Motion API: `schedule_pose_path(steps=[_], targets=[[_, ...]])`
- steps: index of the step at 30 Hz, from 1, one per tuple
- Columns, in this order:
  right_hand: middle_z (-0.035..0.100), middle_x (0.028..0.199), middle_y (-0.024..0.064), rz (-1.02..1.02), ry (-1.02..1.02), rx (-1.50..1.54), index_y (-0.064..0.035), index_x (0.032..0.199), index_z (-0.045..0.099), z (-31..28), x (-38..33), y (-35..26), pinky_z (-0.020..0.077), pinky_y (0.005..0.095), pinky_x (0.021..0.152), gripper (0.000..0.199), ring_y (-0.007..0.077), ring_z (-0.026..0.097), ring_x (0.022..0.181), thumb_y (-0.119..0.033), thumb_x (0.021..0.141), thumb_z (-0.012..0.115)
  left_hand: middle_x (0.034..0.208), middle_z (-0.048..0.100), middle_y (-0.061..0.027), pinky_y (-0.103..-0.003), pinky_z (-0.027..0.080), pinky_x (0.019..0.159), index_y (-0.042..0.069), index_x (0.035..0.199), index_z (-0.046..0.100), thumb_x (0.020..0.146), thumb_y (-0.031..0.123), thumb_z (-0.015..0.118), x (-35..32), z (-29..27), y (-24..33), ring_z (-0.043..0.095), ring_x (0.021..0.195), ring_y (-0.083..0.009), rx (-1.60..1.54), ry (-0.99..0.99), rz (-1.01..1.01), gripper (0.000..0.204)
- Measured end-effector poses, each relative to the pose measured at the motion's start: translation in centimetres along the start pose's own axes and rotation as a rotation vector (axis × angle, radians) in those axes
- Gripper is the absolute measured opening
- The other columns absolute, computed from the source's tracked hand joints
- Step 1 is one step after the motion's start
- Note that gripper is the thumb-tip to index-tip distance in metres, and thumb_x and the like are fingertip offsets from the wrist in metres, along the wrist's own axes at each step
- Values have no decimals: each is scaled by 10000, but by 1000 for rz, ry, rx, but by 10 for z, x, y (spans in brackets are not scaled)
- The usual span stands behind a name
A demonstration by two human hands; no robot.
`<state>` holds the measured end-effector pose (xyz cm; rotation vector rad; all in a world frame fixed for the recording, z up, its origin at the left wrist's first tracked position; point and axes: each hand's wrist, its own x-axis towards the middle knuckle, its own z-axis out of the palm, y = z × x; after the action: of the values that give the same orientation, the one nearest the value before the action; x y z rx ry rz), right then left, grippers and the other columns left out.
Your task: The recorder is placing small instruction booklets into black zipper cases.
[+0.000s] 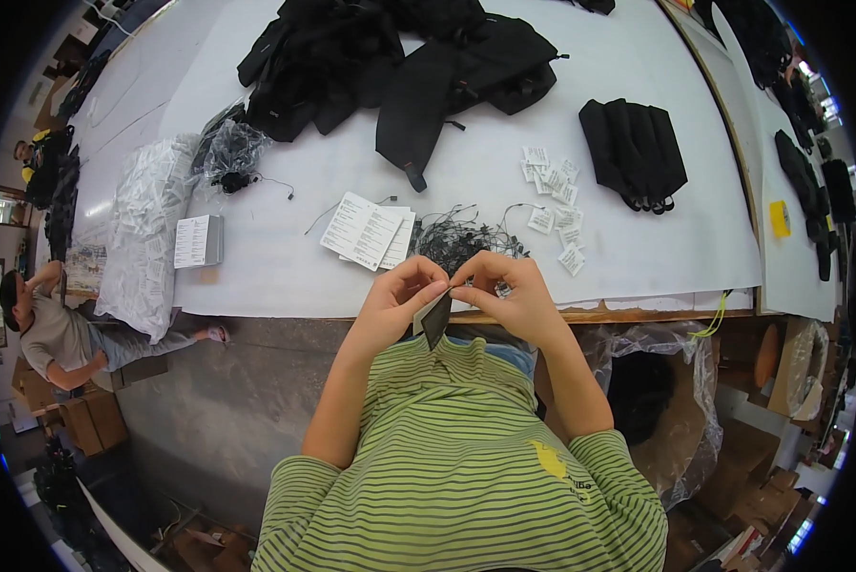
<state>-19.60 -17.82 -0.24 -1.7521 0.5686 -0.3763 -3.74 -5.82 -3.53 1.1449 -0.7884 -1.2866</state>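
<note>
I pinch a small dark tag [435, 318] between my left hand [396, 297] and right hand [506, 292], just below the table edge [638, 315]. Black strings [461, 243] and white tags [554, 205] lie above that edge

Both forearms bare, raised from lower edge, elbows bent, converging. Left hand [394, 300] and right hand [509, 296] meet fingertip to fingertip, each in pinch grip, thumbs against forefingers, knuckles up.
</note>
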Motion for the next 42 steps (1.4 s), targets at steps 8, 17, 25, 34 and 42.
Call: schedule_pose_path(steps=[8, 17, 25, 34, 42], targets=[[521, 578, -35, 164, -71, 444, -30, 902, 584, 8, -2, 15, 337, 199, 471, 154, 32, 436, 499, -176, 905, 634, 867, 483, 35, -192, 402, 694, 41, 968, 506, 961, 101, 536, 11, 15, 3, 456, 746, -42, 40, 98, 160, 67], [541, 608, -25, 261, 61, 686, -22, 959, 588, -2, -4, 30, 327, 177, 421, 141, 25, 458, 479, -152, 913, 616, 994, 557, -117, -366, 465, 738, 16, 930, 592, 817, 349, 693, 117, -53, -35, 555, 832, -264, 1091, 525, 95, 366], [556, 688, -16, 207, 149, 848, -16, 956, 589, -5, -13, 33, 332, 182, 431, 131, 38, 456, 502, -139, 916, 609, 858, 589, -75, -307, 447, 738, -7, 908, 673, 770, 278, 726, 125, -55, -36, 534, 834, -210, 1102, 644, 249, 321], [420, 547, -2, 41, 440, -99, -50, 901, 649, 15, -3, 46, 301, 239, 454, 72, 68, 378, 484, -109, 860, 649, 947, 691, -10, -195, 436, 654, 1, 1082, 688, 847, 113, 666, 49, -3, -5, 576, 828, -50, 190, 94, -185, 261], [423, 551, 17, -6, 340, -115, -44, 943, 642, 22, -11, 39, 341, 255, 482, 116, 85, 399, 489, -92, 839, 660, 832, 672, -2, -179, 371, 588, -2, 972, 699, 815, 66, 693, 28, 10, -2, 509, 668, -25, 409, 226, -75, 171]])
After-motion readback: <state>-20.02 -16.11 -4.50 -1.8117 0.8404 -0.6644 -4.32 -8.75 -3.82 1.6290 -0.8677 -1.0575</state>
